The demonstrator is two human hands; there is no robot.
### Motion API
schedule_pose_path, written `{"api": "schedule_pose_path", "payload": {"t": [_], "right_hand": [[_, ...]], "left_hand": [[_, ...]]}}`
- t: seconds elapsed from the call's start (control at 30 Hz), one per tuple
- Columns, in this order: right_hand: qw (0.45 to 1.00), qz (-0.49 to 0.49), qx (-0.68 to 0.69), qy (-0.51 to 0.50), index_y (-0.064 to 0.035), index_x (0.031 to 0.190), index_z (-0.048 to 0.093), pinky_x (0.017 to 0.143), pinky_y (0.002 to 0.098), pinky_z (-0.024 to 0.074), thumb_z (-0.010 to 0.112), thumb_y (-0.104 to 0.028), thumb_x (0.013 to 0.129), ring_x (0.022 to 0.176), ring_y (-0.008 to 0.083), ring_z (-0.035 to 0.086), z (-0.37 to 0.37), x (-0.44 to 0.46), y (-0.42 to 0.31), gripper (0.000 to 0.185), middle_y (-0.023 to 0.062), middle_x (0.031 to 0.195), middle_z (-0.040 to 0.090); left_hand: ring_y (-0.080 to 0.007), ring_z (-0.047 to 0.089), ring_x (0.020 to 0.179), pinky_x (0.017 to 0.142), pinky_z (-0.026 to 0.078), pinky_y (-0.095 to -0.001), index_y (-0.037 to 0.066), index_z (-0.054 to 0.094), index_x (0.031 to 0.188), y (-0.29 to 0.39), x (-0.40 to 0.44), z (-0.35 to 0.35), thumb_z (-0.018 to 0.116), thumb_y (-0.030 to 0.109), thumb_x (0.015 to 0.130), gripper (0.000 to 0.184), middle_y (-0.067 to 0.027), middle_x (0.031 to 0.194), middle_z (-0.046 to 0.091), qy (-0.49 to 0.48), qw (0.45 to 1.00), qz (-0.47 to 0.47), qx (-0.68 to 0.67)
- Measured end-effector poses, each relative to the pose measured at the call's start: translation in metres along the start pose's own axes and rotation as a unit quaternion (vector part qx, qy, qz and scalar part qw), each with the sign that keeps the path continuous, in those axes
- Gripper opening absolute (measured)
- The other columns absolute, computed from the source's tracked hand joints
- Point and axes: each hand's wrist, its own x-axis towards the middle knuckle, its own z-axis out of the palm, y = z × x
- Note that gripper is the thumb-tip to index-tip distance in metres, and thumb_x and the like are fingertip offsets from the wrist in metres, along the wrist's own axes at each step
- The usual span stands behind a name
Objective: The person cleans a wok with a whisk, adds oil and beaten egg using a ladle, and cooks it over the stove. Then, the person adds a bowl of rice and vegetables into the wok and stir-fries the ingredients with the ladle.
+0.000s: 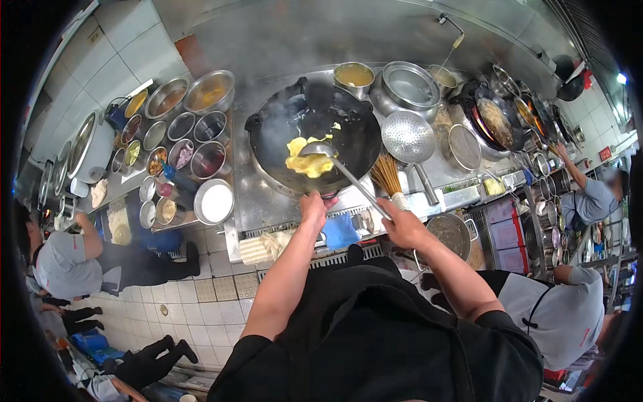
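Observation:
A large black wok [355,137] sits on the range in front of me. My left hand [313,209] is closed at its near edge, apparently round the wok's handle, which my fingers mostly hide. In my right hand [405,226] is the long handle of a metal ladle [320,149]. The ladle's bowl rests against yellow cooked egg [301,163] inside the wok. Small bits of egg cling farther up the wok wall, and steam rises there. Close to my right hand lie a bamboo wok brush [386,175] and a blue cloth [340,230].
Metal bowls of ingredients crowd the left counter, including a bowl of white contents [214,202]. A perforated skimmer [407,137], a mesh strainer [463,147] and a pot [450,236] stand right. A folded towel [264,248] lies at the front edge. Co-workers [70,261] are on both sides.

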Motion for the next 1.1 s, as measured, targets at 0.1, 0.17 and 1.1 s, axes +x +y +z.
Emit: {"api": "schedule_pose_path", "payload": {"t": [0.1,0.17,1.1], "right_hand": [[0.998,0.059,-0.012,0.024,-0.0123,0.14,0.035,0.083,0.0536,0.0458,0.05,-0.016,0.091,0.092,0.0463,0.061,-0.003,0.015,0.004,0.051,0.0288,0.096,0.064],[0.998,0.053,0.015,0.039,-0.0119,0.14,0.035,0.083,0.0535,0.0458,0.05,-0.017,0.091,0.093,0.0465,0.061,0.01,0.041,0.001,0.051,0.0291,0.095,0.064],[0.988,0.092,0.124,0.012,-0.0102,0.128,0.049,0.061,0.0441,0.0514,0.049,-0.007,0.077,0.078,0.0338,0.067,0.028,0.021,-0.021,0.05,0.0203,0.093,0.066]], "left_hand": [[-0.0263,0.065,0.075,0.065,0.06,-0.0357,-0.01,0.053,0.102,0.007,-0.004,0.002,0.04,0.013,0.095,0.028,-0.0199,0.091,0.063,-0.016,1.0,0.006,0.016],[-0.0274,0.065,0.075,0.065,0.059,-0.037,-0.011,0.05,0.104,0.008,-0.001,-0.004,0.043,0.016,0.094,0.029,-0.022,0.091,0.063,-0.035,0.999,-0.013,0.025],[-0.0328,0.065,0.074,0.069,0.049,-0.0418,-0.001,0.064,0.101,0.027,0.016,-0.024,0.047,0.021,0.097,0.027,-0.018,0.081,0.067,-0.223,0.626,0.407,0.627]]}}
